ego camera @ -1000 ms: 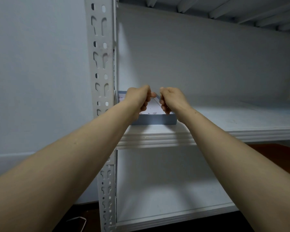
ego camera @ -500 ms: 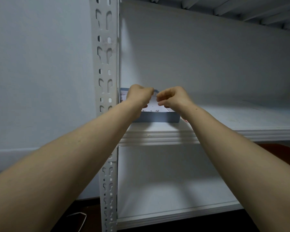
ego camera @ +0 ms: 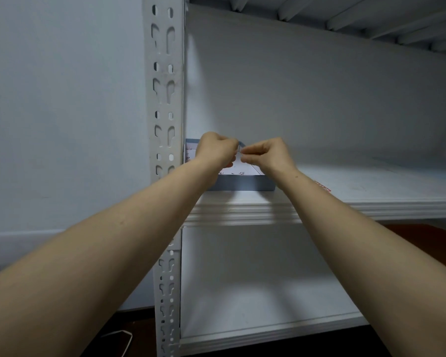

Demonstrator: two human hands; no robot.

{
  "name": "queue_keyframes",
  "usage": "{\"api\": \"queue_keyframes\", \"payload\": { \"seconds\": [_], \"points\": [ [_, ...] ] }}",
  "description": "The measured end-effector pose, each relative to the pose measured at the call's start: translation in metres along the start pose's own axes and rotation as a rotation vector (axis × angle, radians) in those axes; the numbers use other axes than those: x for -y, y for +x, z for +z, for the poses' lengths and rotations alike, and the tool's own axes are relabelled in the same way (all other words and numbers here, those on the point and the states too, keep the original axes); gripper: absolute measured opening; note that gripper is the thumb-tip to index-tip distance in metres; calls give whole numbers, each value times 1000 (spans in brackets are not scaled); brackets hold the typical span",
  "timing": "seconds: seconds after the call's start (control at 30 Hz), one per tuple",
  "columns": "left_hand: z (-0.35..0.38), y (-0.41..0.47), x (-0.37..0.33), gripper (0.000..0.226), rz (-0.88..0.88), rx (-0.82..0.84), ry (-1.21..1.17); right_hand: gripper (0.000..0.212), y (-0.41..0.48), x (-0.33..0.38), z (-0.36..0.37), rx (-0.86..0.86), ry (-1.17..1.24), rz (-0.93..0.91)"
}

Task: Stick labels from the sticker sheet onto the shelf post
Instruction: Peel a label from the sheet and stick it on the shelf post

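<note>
close together, curled: left hand [ego camera: 216, 151], right hand [ego camera: 269, 153]

The tiny thin piece [ego camera: 240, 151] pinched where the fingertips of the left hand [ego camera: 216, 150] and right hand [ego camera: 269, 155] meet is too small to identify. Both hands cover much of the white printed sticker sheet [ego camera: 236, 169] lying in the shallow grey-blue box [ego camera: 245, 183]; its print is too fine to read. The white perforated metal shelf post [ego camera: 165, 99] runs off the top and bottom edges, and the left forearm hides its middle. The right forearm hides part of a red-and-white label [ego camera: 323, 187] at centre right.
</note>
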State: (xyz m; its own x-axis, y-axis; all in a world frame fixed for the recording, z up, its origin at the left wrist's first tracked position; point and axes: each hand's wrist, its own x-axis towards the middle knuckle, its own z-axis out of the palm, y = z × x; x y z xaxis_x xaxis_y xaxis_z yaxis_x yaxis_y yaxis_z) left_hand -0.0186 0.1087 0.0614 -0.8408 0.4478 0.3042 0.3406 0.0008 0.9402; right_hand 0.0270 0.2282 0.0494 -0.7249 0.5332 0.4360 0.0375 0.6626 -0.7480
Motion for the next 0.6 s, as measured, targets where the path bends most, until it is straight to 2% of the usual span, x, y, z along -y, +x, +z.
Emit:
{"api": "queue_keyframes", "payload": {
  "seconds": [0.07,0.13,0.23,0.33,0.47,0.6],
  "points": [
    [-1,-2,-2,17,29,-11,24,24,-2,1,0,4,-35,8],
    [-4,-5,-2,16,80,-12,58,11,-4,3,1,-16,-31,26],
    [-8,-12,-4,23,198,-20,103,14,-9,7,3,-61,-29,16],
    [-17,-21,-9,14,345,-89,60,21,-13,16,5,-96,-87,-37],
    [-36,-31,-14,31,538,-228,82,23,-29,38,16,-88,277,-64],
    [-54,-44,-7,44,756,-380,116,27,-54,53,40,130,422,15]
  ]
}}
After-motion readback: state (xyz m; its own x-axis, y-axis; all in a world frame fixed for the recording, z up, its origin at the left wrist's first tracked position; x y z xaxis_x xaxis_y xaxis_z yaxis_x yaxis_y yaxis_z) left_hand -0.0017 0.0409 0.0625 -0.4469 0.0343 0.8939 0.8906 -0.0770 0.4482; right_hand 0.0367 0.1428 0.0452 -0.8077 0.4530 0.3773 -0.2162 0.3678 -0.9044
